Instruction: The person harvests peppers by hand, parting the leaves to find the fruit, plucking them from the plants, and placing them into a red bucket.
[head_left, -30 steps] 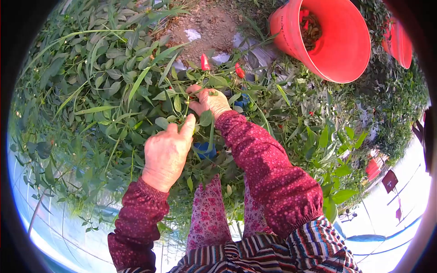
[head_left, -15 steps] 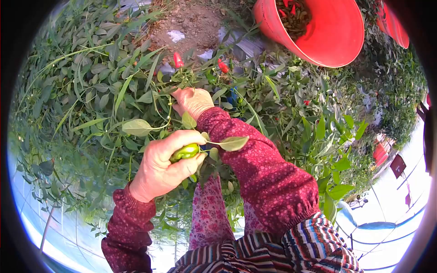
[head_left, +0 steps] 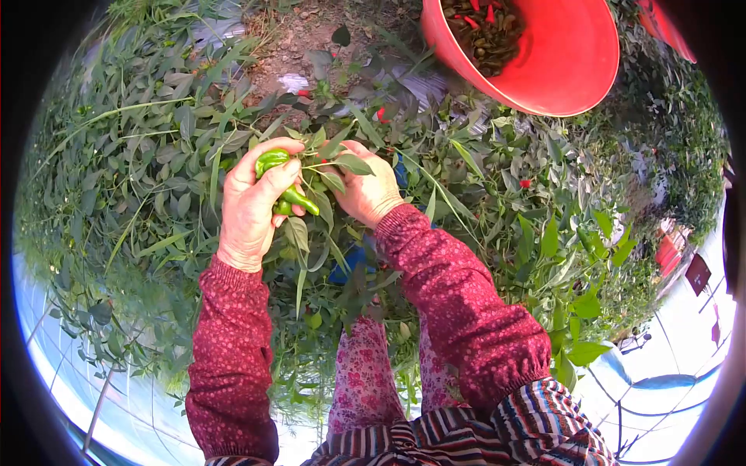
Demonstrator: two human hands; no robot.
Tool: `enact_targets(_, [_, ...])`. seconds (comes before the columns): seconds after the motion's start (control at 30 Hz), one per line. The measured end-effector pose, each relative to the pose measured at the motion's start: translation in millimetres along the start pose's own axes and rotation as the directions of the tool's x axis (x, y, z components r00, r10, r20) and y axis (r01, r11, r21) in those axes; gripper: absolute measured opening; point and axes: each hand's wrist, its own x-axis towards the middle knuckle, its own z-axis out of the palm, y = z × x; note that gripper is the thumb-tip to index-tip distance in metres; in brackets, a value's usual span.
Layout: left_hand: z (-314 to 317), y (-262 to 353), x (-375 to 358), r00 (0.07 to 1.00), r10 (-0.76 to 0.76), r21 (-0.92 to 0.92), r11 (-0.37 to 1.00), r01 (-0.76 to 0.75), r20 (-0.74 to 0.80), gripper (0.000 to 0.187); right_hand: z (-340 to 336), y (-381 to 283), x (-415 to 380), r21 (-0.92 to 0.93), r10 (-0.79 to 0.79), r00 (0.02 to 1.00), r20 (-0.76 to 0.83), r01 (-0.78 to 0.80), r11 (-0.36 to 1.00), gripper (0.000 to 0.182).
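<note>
My left hand is closed around several green peppers, which poke out between the thumb and fingers. Close on its right is my right hand, curled in among the leaves of the pepper plant. Leaves cover its fingertips, so what they grip is hidden. Leafy stems run between the two hands. Just beyond them, a red pepper hangs in the foliage.
A large red bucket stands at the upper right, with red peppers and darker green ones inside. Dense pepper plants spread on both sides. Bare soil shows at the top. Something blue lies low under the leaves.
My left hand has moved up and forward with the green peppers, which now show more fully. My right hand has shifted slightly right, and leaves have come up between the hands.
</note>
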Motion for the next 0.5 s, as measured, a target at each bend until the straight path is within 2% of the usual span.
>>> enact_targets(0.03, [2,6,-3,0.999,-0.034,0.091,0.995,0.034,-0.004,0.022,-10,-3,-4,0.069,-0.02,0.992,-0.127,0.029,0.997,0.028])
enact_targets(0.07, [5,8,-5,1.0,-0.011,0.166,0.986,0.011,-0.001,0.021,-25,-10,-7,0.169,0.015,0.993,-0.121,0.006,0.986,0.026])
enact_targets(0.1, [7,8,-6,0.999,-0.008,0.232,0.973,-0.002,0.042,0.021,-31,-7,-11,0.431,0.071,0.996,-0.06,-0.039,0.901,0.027])
enact_targets(0.13, [8,8,-7,0.996,-0.008,0.296,0.955,-0.017,0.085,0.021,-37,-5,-15,0.657,0.108,0.994,0.015,-0.092,0.748,0.029])
enact_targets(0.17, [11,10,-9,0.99,-0.051,0.296,0.955,0.009,0.135,0.021,-49,-8,-17,0.821,0.058,0.989,0.14,-0.148,0.552,0.032])
enact_targets(0.2, [15,11,-11,0.983,-0.068,0.318,0.948,0.01,0.173,0.021,-58,-15,-21,0.798,0.034,0.966,0.256,-0.231,0.557,0.035])
enact_targets(0.27, [20,-1,-4,0.946,-0.007,0.285,0.954,-0.091,0.325,0.021,-76,-17,-27,0.74,-0.015,0.816,0.578,-0.517,0.43,0.044])
enact_targets(0.3, [22,-4,-5,0.925,-0.075,0.228,0.974,-0.012,0.372,0.022,-75,-13,-33,0.767,-0.039,0.811,0.583,-0.534,0.355,0.048])
enact_targets(0.33, [28,-1,-7,0.921,-0.133,0.217,0.975,0.055,0.365,0.022,-80,-9,-33,0.769,-0.09,0.808,0.582,-0.511,0.383,0.044])
enact_targets(0.4, [33,3,-6,0.87,-0.316,0.265,0.938,0.225,0.379,0.023,-77,4,-39,0.733,-0.073,0.781,0.621,-0.545,0.406,0.039])
enact_targets(0.43, [34,3,-5,0.852,-0.381,0.296,0.912,0.284,0.359,0.024,-75,2,-41,0.724,-0.053,0.819,0.571,-0.472,0.503,0.032])
enact_targets(0.47, [36,1,-4,0.851,-0.385,0.301,0.91,0.285,0.357,0.024,-76,3,-40,0.727,-0.054,0.82,0.569,-0.472,0.499,0.032])
enact_targets(0.5, [38,-4,-2,0.868,-0.352,0.314,0.917,0.245,0.35,0.024,-79,4,-40,0.693,0.013,0.801,0.598,-0.526,0.493,0.031])
